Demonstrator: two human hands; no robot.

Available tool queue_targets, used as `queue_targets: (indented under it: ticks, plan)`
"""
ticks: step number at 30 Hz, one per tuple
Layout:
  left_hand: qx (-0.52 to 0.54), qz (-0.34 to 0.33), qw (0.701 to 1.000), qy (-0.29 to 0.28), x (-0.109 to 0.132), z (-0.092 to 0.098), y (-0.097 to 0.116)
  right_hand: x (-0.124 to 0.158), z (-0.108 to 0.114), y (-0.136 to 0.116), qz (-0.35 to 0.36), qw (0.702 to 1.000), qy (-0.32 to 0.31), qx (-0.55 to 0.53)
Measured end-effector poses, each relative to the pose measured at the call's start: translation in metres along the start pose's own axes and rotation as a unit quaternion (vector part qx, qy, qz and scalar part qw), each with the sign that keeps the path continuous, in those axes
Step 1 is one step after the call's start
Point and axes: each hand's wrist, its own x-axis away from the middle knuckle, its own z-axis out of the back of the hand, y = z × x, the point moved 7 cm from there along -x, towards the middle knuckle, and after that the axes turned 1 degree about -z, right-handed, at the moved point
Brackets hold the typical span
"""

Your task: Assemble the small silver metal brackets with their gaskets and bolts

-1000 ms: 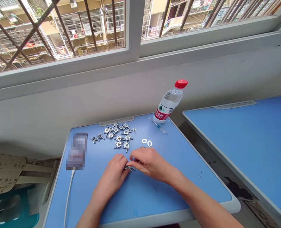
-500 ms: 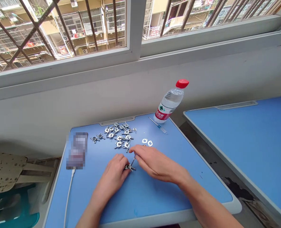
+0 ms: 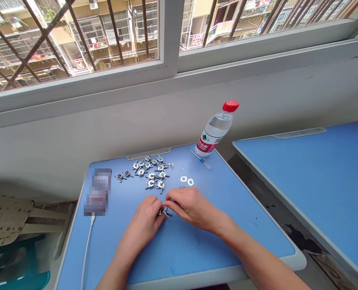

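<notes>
Barred balcony windows (image 3: 169,32) are running across the top of the view, with apartment blocks showing through them, and a pale wall (image 3: 61,149) is rising beneath the sill. Two blue desks stand near each other: the person is working at the nearer desk (image 3: 224,237), while the other desk (image 3: 312,185) is sitting to the right, just apart from it. A water bottle (image 3: 215,129) with a red cap is standing upright at the far edge of the nearer desk, and a slim screwdriver (image 3: 200,159) is lying just beside its base. A pixelated phone (image 3: 98,191) is lying at the left, with a white charging cable (image 3: 86,249) trailing toward the near edge. A loose cluster of metal fittings (image 3: 148,171) is spreading across the middle of the desk, and two small metal gaskets (image 3: 187,180) are lying side by side to its right. The left hand (image 3: 144,221) is curling over a small metal fitting (image 3: 164,212), gripping it against the desk. The right hand (image 3: 192,207) is arching in from the other side, its fingers (image 3: 174,203) nearly closed and touching the same fitting; whether they are pinching anything else, I cannot tell.
</notes>
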Motion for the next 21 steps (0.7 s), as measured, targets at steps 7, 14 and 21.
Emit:
queue_targets:
  ticks: [7, 14, 21]
  plan:
    - [0.012, 0.004, 1.000, 0.003, 0.001, 0.002, 0.001, -0.001, 0.007, -0.004, -0.041, 0.994, -0.095, -0.042]
    - [0.005, 0.006, 1.000, 0.001, 0.002, 0.000, -0.001, 0.004, 0.011, 0.005, -0.088, 0.984, -0.136, -0.078]
    - [-0.007, 0.007, 1.000, 0.000, 0.000, 0.001, 0.000, 0.001, 0.010, 0.001, -0.020, 0.999, -0.004, -0.034]
